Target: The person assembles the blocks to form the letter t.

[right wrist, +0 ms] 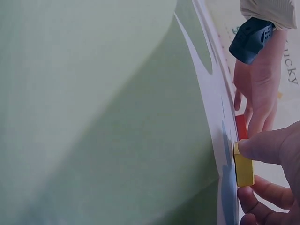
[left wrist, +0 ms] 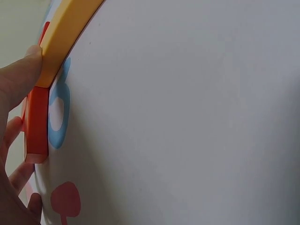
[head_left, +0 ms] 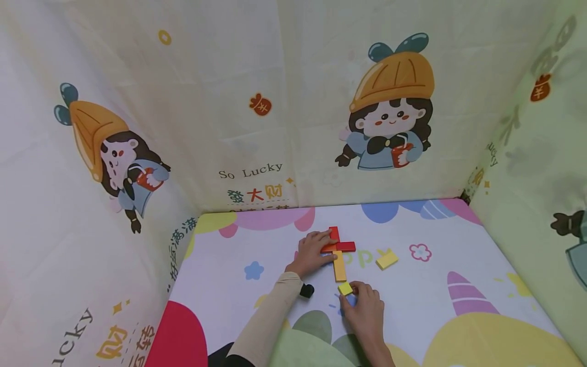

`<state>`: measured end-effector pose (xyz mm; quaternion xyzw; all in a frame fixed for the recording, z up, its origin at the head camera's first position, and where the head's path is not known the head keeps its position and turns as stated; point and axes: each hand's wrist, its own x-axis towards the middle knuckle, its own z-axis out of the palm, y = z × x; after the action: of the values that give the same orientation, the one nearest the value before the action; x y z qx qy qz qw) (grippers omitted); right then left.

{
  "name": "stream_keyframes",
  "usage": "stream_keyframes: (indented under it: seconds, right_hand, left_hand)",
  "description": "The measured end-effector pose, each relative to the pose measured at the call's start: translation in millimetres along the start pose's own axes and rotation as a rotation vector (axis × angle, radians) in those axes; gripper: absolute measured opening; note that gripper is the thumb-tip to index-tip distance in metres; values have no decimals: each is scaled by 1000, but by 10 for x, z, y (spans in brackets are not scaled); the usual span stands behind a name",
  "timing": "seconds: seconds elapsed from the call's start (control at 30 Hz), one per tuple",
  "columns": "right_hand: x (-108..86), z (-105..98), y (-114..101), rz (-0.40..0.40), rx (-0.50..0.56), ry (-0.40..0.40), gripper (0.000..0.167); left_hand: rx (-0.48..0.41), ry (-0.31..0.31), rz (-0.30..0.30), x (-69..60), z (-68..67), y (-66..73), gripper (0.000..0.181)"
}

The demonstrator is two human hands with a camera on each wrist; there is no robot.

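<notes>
Four blocks form a cross shape on the table: a red block (head_left: 334, 233) at the far end, a red block (head_left: 347, 246) to the right, an orange-red block (left wrist: 36, 124) to the left, and a long orange-yellow block (head_left: 339, 267) pointing toward me. My left hand (head_left: 313, 253) rests over the left side of it, fingers spread by the red blocks. Its thumb (left wrist: 23, 72) touches the orange-yellow block. With thumb and fingertips my right hand (head_left: 367, 309) pinches a small yellow block (head_left: 345, 289) just short of the orange-yellow block's near end.
A loose yellow block (head_left: 387, 261) lies to the right of the cross. The patterned tabletop (head_left: 220, 275) meets a printed cloth wall (head_left: 302, 183) at the back, with more cloth on both sides. A black device (right wrist: 252, 41) sits at the left wrist.
</notes>
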<state>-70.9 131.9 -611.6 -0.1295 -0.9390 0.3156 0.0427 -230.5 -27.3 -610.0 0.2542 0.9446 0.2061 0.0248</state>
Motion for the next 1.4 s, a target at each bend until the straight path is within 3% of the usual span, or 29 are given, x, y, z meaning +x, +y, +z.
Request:
stream_keyframes:
  seconds: [0.37, 0.67, 1.4]
  right_hand:
    - [4, 12, -8, 16, 8, -16, 50]
    - [-12, 15, 13, -32, 5, 21, 46]
    - [13, 1, 3, -22, -12, -9, 45]
  left_hand:
    - [0, 0, -11, -1, 5, 1, 55]
    - [9, 13, 0, 13, 39, -28, 53]
    - [-4, 0, -4, 16, 53, -37, 54]
